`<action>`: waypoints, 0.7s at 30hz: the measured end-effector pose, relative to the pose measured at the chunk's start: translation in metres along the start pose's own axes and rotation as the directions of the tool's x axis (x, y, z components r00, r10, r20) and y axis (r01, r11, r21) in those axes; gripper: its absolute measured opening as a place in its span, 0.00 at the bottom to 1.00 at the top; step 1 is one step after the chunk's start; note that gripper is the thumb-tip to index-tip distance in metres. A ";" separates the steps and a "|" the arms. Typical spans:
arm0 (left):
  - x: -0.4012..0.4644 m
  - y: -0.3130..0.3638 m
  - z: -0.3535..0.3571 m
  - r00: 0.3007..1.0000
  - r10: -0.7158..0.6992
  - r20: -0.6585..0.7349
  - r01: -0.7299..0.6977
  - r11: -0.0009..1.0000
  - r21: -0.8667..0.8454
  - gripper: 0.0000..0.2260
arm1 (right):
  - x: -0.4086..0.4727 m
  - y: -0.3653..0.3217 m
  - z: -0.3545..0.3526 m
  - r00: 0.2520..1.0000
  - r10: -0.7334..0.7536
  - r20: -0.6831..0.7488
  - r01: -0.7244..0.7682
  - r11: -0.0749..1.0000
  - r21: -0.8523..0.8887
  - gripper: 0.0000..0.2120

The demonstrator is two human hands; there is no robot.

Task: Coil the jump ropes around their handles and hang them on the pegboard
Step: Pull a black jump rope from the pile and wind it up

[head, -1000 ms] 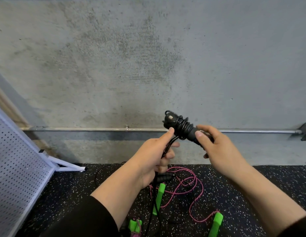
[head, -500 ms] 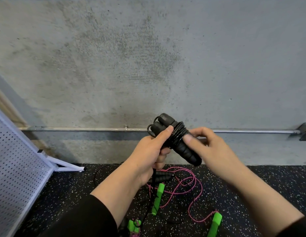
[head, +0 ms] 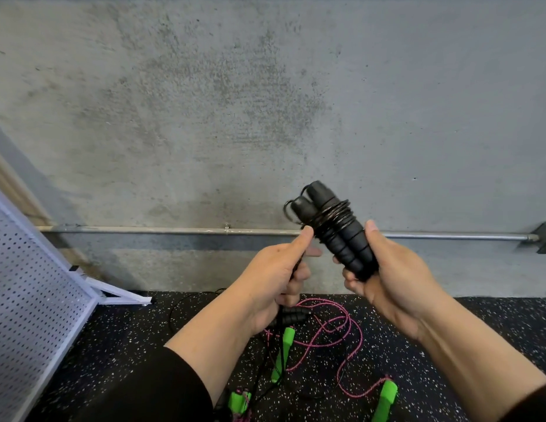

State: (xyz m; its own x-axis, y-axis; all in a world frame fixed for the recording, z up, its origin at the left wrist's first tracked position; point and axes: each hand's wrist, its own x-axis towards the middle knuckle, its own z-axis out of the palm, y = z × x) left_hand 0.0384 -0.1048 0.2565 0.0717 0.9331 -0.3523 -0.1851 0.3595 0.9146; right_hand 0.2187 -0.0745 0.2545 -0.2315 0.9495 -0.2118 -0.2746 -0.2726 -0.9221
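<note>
Black jump rope [head: 335, 229], cord wound round its two paired handles, held tilted at chest height before the concrete wall [head: 235, 102]: my right hand [head: 390, 281] grips the handle ends, my left hand [head: 274, 278] pinches the loose cord, pegboard [head: 28, 300] far left.

a grey, mottled concrete wall [head: 265, 102] fills most of the view. a thin metal pipe [head: 162, 229] runs level along it, low down, ending at a bracket [head: 544, 237] on the right. below lies black rubber floor [head: 128, 345] flecked with white.
</note>
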 end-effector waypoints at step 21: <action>0.005 -0.007 -0.001 1.000 0.019 -0.003 -0.019 1.000 -0.023 0.18 | -0.007 -0.005 -0.003 0.946 -0.285 0.153 0.265 0.409 -0.873 0.35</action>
State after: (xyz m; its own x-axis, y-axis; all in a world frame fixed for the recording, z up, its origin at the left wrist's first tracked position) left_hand 0.0395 -0.1027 0.2483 0.0655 0.9399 -0.3351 -0.2092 0.3413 0.9164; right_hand 0.2241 -0.0790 0.2599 -0.2839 0.9523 0.1119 0.6415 0.2753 -0.7160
